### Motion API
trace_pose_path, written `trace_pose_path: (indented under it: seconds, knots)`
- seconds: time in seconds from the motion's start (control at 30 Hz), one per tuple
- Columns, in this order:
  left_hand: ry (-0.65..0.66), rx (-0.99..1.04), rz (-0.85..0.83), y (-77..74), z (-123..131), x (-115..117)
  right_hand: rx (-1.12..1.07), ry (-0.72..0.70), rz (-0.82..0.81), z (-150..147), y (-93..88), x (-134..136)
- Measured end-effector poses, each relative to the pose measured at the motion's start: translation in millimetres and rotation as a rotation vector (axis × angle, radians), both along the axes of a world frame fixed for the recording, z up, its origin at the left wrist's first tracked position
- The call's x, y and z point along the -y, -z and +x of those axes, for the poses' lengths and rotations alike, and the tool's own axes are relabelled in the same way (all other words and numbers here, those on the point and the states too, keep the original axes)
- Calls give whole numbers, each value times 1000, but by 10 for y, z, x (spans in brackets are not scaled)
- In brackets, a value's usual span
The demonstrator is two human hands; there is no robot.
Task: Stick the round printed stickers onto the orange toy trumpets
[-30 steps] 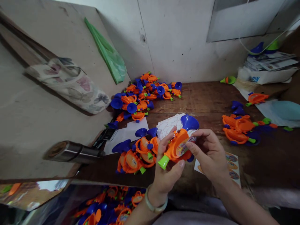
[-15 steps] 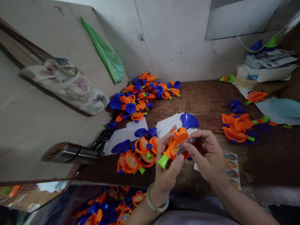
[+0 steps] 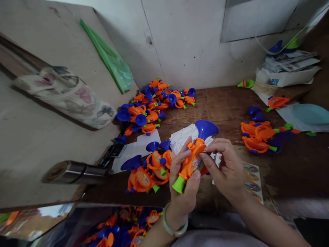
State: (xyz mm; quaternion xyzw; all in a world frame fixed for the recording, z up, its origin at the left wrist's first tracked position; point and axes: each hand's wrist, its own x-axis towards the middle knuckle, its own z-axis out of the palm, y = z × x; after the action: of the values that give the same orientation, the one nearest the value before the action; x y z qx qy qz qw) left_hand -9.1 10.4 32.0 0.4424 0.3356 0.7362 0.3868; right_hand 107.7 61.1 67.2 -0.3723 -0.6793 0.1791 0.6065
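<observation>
My left hand (image 3: 187,193) is closed around a toy trumpet (image 3: 193,156), an orange body with a blue bell pointing away and a lime-green mouthpiece toward me. A colourful printed sticker (image 3: 196,163) lies against the trumpet's right side, partly hidden by fingers. Thumb and forefinger of my right hand (image 3: 228,171) pinch at its upper edge. To the right of that hand is a sheet of oval stickers (image 3: 253,176). Several similar trumpets (image 3: 144,177) lie left of my left hand, some with oval stickers on them.
More trumpets are heaped at the back left (image 3: 154,106) and grouped on the right (image 3: 258,135). A steel flask (image 3: 77,172) lies at the left. White paper (image 3: 180,135) is behind my hands. A turquoise plate (image 3: 312,114) and a paper-filled box (image 3: 288,77) stand at right.
My right fingers have moved slightly up and to the left along the sticker, which now sits closer against the trumpet's side. The trumpet is turned slightly. The whole view has shifted a little.
</observation>
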Motion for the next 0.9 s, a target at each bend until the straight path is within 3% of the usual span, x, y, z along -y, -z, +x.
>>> trace_pose_path:
  seconds: [0.3, 0.47, 0.57, 0.63, 0.7, 0.73, 0.83, 0.9]
  knots:
    - [5, -46, 25, 35, -27, 27, 119, 30, 17, 9, 76, 8]
    - [31, 15, -39, 59, -50, 31, 104, 256, 63, 47, 200, -142]
    - [62, 28, -92, 71, -72, 58, 164, 134, 36, 62, 269, -239]
    - [29, 26, -126, 60, -169, 87, 181, 139, 55, 81, 333, -318]
    - [-82, 84, -175, 43, -399, 120, 148, 188, 45, 107, 416, -418]
    - [-182, 136, -203, 38, -569, 139, 170, 148, -25, 111, 460, -474]
    - [-602, 281, -298, 83, -1225, 220, 419, -194, -367, 10, 580, -636]
    - [-760, 296, -361, 180, -1643, 307, 580, -345, -499, -189, 639, -722]
